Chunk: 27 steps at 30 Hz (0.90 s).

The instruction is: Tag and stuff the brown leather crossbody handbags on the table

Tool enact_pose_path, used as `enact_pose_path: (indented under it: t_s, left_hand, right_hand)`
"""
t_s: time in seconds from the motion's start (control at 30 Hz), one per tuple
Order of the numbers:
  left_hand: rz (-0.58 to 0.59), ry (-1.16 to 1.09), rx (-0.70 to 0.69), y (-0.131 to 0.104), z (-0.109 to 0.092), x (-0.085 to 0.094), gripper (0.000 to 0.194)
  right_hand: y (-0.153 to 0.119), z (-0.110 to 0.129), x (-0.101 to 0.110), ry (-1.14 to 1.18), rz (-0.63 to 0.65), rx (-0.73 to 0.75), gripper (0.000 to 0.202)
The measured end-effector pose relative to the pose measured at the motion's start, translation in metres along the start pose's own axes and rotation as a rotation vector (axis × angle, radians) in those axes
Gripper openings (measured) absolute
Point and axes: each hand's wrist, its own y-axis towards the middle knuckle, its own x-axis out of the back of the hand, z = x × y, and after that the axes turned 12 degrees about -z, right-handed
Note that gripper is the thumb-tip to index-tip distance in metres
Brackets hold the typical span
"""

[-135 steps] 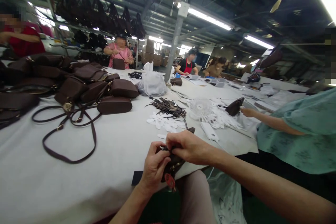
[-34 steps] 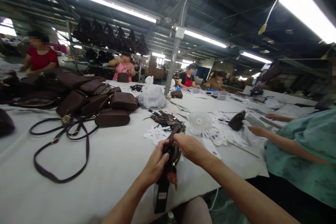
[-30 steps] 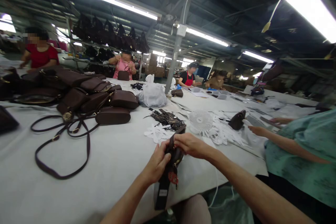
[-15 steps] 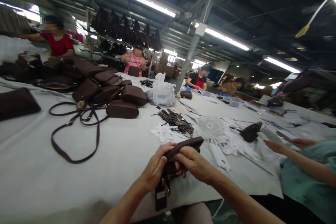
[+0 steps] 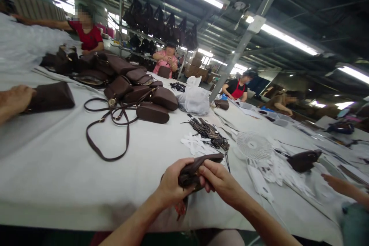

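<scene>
A small dark brown leather bag [image 5: 213, 157] is held just above the front of the white table. My left hand [image 5: 174, 178] wraps round its left side, thumb beneath. My right hand [image 5: 215, 178] pinches the bag's near edge, fingertips close to my left hand. A reddish piece [image 5: 180, 208] hangs below the bag, its shape blurred. Just beyond the hands lie black and gold tags [image 5: 209, 132] and white paper pieces [image 5: 194, 144].
Brown bags [image 5: 152, 112] with looped straps are piled at the left, near another person's hand [image 5: 19, 98] on a bag. A white fan [image 5: 253, 146] lies right of the tags, a plastic bag [image 5: 196, 100] behind them. Other people are around the table [image 5: 63, 169].
The view has shifted left. Another person's hand has appeared on the far-left bag. The bag in my hands is turned, and the black tag that hung below it no longer shows clearly.
</scene>
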Motion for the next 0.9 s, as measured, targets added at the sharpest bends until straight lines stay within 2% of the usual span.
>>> enact_pose_path:
  t_s: [0.13,0.23,0.3,0.37,0.47,0.53,0.6,0.7,0.9]
  left_hand:
    - [0.0,0.013,-0.044,0.002,0.004,-0.005,0.039]
    - [-0.051,0.058,0.003,0.005,0.005,-0.009,0.034]
    - [-0.048,0.055,0.052,0.008,0.005,-0.006,0.035]
    - [0.055,-0.035,0.105,0.012,0.005,0.005,0.052]
    - [0.355,-0.356,0.197,0.018,0.01,0.027,0.08]
    - [0.466,-0.536,0.23,0.02,0.015,0.038,0.079]
    - [0.449,-0.579,0.23,0.02,0.02,0.044,0.07]
    - [0.4,-0.528,0.248,0.018,0.022,0.042,0.062]
    - [0.32,-0.425,0.234,0.013,0.004,0.032,0.056]
  right_hand:
    - [-0.001,0.003,-0.006,-0.076,0.05,0.055,0.048]
    - [0.002,0.005,-0.012,-0.161,0.012,0.143,0.046]
    - [0.005,0.006,-0.015,-0.153,-0.012,0.139,0.045]
    - [0.008,0.006,-0.017,-0.094,-0.027,0.087,0.045]
    - [0.01,0.005,-0.017,-0.035,-0.025,0.036,0.045]
    - [0.01,0.004,-0.017,-0.02,-0.025,0.034,0.045]
    - [0.009,0.005,-0.016,-0.004,-0.028,0.029,0.045]
    - [0.008,0.006,-0.015,0.007,-0.01,0.021,0.046]
    - [0.003,0.007,-0.013,-0.031,0.003,0.073,0.042]
